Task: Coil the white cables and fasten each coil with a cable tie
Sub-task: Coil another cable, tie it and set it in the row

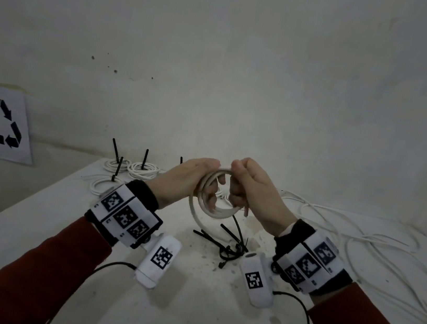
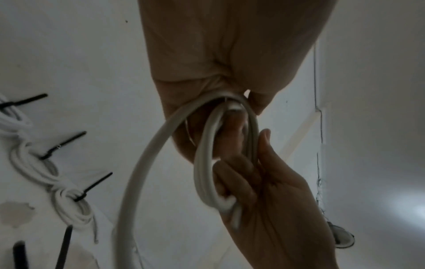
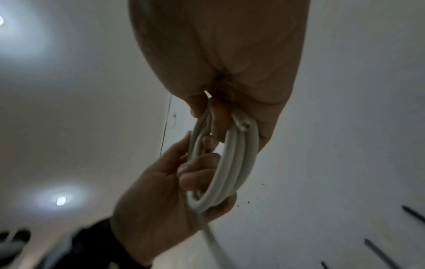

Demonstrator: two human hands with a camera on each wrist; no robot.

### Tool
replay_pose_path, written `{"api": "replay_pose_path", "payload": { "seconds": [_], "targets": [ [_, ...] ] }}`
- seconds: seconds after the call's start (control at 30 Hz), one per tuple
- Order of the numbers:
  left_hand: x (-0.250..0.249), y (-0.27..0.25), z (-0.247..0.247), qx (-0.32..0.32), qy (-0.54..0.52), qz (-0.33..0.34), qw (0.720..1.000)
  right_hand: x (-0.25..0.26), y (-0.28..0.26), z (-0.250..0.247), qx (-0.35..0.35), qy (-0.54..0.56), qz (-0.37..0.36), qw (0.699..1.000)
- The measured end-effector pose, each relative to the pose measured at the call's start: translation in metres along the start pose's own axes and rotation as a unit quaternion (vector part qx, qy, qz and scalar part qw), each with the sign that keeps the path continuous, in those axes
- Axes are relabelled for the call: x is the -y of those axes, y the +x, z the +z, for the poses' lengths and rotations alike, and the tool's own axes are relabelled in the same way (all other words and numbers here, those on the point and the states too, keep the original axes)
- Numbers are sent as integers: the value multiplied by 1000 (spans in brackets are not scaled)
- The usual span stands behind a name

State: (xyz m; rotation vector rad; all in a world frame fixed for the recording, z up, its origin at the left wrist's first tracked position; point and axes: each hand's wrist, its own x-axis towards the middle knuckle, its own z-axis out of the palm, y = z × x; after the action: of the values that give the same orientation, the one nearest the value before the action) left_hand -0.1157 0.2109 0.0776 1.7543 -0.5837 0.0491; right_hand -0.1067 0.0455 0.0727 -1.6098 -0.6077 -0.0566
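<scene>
Both hands, the left hand (image 1: 187,183) and right hand (image 1: 254,192), curl round a white cable coil (image 1: 213,197) above the desk (image 1: 35,208), fingers hiding its sides. The ring stands upright; a loose tail (image 2: 138,172) droops nearward, blurred.

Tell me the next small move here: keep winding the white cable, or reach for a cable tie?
Probably one more wind first. Both the left hand and the right hand grip the coil, yet a loose tail still trails off it toward the table. Once that is wound in, the right hand could take a tie from the black cable ties lying just below.
</scene>
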Motion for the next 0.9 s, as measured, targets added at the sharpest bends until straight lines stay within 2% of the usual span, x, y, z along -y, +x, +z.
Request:
{"api": "replay_pose_path", "payload": {
  "seconds": [0.1, 0.2, 0.33, 0.4, 0.47, 0.5, 0.57, 0.63, 0.73, 0.9],
  "targets": [
    [-8, 1, -6, 21, 53, 10, 998, 5, 4, 0, -4, -119, -35, 992],
    [-10, 3, 6, -9, 96, 16, 995, 11, 12, 0, -33, -167, -67, 983],
    [0, 9, 12, -80, 67, 20, 994, 9, 11, 0, -10, -94, -59, 994],
    [2, 11, 8, -132, 26, 22, 991, 3, 4, -3, -27, -80, -47, 995],
    [1, 13, 2, -189, -26, 34, 981, -9, -6, -11, -49, -79, -2, 996],
    [-1, 14, -2, -213, -43, 45, 975, -16, -12, -14, -37, -76, 28, 996],
    [-3, 16, -6, -246, -65, 72, 964, -29, -26, -12, 17, -20, 74, 997],
    [-5, 18, -5, -261, -88, 93, 957, -38, -33, -2, 18, 126, 82, 989],
    [-2, 20, 0, -272, -124, 100, 949, -39, -32, 9, -75, 305, 55, 948],
    [2, 17, 5, -227, -246, 49, 941, -42, -15, 12, -214, 413, 69, 883]
  ]
}}
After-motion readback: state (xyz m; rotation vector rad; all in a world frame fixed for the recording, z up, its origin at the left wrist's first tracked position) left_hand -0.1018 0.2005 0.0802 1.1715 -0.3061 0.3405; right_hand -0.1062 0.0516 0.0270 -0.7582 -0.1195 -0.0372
